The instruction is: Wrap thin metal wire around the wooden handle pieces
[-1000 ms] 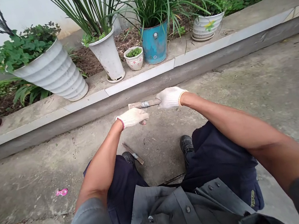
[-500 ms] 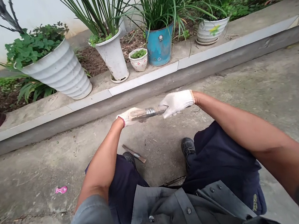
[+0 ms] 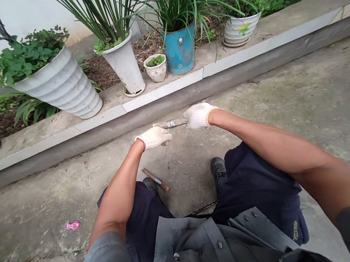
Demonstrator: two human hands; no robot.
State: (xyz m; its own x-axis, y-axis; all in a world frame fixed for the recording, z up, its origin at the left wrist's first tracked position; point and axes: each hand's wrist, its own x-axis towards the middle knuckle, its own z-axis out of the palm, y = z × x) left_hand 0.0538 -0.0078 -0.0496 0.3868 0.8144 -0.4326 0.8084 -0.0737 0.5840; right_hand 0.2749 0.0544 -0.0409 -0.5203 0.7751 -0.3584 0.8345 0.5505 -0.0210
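Note:
Both my hands wear white knit gloves and are held out over the concrete ground. My right hand [image 3: 198, 115] is closed around one end of a short wooden stick [image 3: 171, 124] that has silver wire wound round its middle. My left hand [image 3: 153, 137] is closed at the stick's other end, fingers pinched just below it; what they pinch is too fine to make out. A second small stick with a metal band [image 3: 155, 179] lies on the ground by my left shoe.
A raised tiled kerb [image 3: 162, 94] runs across ahead, carrying a large ribbed white pot [image 3: 61, 87], a tall white pot [image 3: 125, 63], a small bowl pot [image 3: 156, 70], a blue pot [image 3: 180, 50] and a striped pot [image 3: 240, 30]. A pink scrap [image 3: 72, 225] lies at left.
The stick dipped and turned slightly between my hands, then came back to nearly level. Both hands stay closed at its ends, and the view shifted a little.

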